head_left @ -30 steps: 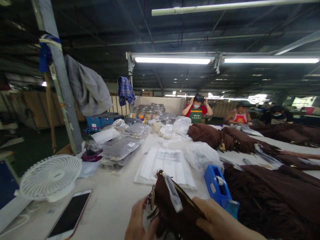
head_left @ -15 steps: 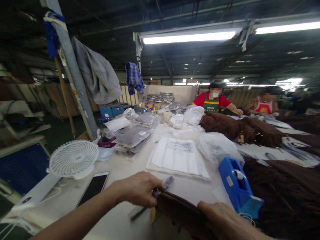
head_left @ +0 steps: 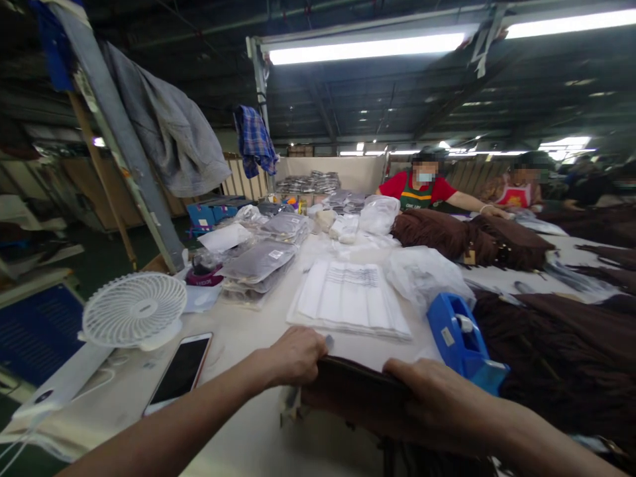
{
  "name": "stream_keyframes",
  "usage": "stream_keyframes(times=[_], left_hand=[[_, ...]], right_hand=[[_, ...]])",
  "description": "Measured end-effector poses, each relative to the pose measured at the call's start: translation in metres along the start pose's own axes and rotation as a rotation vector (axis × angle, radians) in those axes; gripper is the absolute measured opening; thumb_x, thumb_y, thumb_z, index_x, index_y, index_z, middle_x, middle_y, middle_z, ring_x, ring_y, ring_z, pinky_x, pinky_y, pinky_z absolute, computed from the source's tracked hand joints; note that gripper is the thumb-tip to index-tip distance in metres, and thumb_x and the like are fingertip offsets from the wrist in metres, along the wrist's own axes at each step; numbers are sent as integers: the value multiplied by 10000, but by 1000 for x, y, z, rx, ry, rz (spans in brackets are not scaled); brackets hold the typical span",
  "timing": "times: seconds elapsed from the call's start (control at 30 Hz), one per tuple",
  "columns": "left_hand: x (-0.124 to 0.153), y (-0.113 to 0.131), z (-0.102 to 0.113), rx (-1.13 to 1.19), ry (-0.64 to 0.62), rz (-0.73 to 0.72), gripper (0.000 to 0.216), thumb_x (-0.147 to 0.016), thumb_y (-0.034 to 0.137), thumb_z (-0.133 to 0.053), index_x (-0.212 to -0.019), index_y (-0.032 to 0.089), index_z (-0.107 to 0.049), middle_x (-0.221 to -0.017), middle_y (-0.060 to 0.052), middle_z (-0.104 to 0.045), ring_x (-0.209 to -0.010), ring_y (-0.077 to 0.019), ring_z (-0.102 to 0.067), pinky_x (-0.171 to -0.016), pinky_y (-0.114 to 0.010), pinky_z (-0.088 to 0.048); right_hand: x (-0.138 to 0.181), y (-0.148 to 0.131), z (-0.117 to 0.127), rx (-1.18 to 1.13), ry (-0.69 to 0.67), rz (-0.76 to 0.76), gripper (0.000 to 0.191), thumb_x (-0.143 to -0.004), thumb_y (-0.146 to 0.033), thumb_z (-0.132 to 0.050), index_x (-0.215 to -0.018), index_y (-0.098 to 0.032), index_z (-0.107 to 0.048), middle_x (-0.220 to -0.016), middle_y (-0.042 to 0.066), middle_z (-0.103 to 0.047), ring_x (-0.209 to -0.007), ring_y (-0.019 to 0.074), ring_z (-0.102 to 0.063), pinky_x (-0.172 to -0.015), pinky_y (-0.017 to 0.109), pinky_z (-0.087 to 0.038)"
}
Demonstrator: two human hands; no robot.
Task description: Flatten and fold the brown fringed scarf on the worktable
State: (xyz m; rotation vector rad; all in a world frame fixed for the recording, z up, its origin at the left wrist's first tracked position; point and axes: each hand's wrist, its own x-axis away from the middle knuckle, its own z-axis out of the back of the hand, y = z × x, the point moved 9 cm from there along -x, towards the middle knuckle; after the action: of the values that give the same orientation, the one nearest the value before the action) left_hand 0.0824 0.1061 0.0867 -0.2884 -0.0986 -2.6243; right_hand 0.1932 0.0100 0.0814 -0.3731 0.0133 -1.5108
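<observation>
A long white table (head_left: 238,437) runs away from the person, and brown fringed cloth (head_left: 571,358) is heaped along its right side. At the far end a co-worker (head_left: 422,189) in a red shirt and green apron leans over another brown pile (head_left: 437,232). A grey jacket (head_left: 169,139) hangs on a slanted post at the left. In the middle lie a stack of flat white bags (head_left: 348,301), grey packed items (head_left: 258,265) and crumpled clear plastic (head_left: 422,278). A white fan (head_left: 134,311) stands at the left edge, a phone (head_left: 179,371) flat beside it. A blue tape dispenser (head_left: 460,338) sits just beyond the right hand. At the near edge lies a brown pouch (head_left: 355,397), held on both sides: the left hand (head_left: 293,358) is curled closed over its left corner, and the right hand (head_left: 427,404) is spread along its right side, fingers bent over the top edge.
</observation>
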Motion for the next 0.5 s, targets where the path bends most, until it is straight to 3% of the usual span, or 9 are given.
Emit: stream_keyframes(times=[0.1, 0.2, 0.5], left_hand=[[1, -12, 10, -40, 44, 24, 260, -566, 99, -483, -709, 202, -674, -700, -50, -689, -691, -198, -633, -560, -241, -424], [1, -25, 22, -90, 82, 43, 257, -567, 102, -495, -716, 212, -674, -703, -42, -687, -696, -200, -634, -567, -241, -427], [7, -64, 87, -394, 346, 172, 178, -725, 68, -510, -853, 115, -624, -814, -127, -674, -784, -260, -637, -726, -352, -453]], right_hand=[[3, 24, 0, 12, -10, -66, 172, -723, -208, -532, -862, -187, -630, -720, 42, -649, -667, 172, -600, -533, 230, -323], [-1, 35, 11, 53, 14, -90, 164, -716, -134, -496, -776, -177, -642, -676, 29, -646, -654, 149, -600, -538, 215, -333], [-46, 17, 84, 392, 331, -79, 343, -701, -6, -423, -946, -140, -622, -793, 100, -672, -781, 230, -637, -617, 277, -411]])
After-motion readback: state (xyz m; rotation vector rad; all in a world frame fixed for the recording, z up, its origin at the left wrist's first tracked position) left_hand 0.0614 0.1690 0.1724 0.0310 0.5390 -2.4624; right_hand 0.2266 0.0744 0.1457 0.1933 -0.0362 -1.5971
